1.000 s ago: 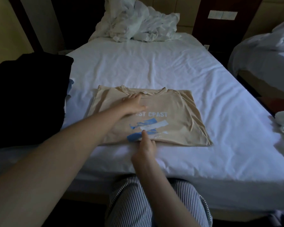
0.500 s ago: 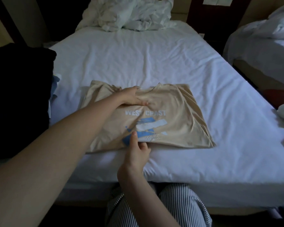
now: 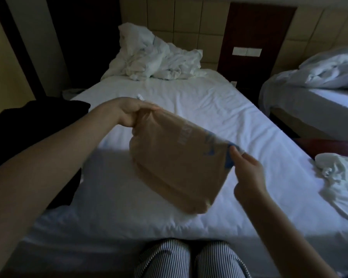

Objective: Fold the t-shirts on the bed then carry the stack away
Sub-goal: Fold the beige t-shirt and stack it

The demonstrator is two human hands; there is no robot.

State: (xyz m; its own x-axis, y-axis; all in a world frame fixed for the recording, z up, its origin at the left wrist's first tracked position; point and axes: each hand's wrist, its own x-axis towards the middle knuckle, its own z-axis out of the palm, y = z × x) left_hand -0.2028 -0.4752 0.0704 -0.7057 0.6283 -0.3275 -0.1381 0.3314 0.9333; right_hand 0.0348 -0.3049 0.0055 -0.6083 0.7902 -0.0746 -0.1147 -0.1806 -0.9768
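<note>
A beige t-shirt (image 3: 175, 169) with a blue and white print hangs folded in the air above the white bed (image 3: 189, 109). My left hand (image 3: 129, 113) grips its upper left end. My right hand (image 3: 247, 169) pinches the printed end at the right. The shirt sags between both hands, its lower fold close to the sheet near the bed's front edge. A pile of black clothing (image 3: 28, 137) lies on the bed's left side.
Crumpled white bedding (image 3: 159, 59) is heaped at the head of the bed. A second bed (image 3: 313, 97) stands to the right across a narrow gap. White cloth (image 3: 342, 173) lies at the right edge. My striped trouser knees (image 3: 189, 257) touch the bed's front.
The beige t-shirt lay flat on the bed with my hands at its middle. Both hands have closed on it and lifted it off the sheet, doubled over.
</note>
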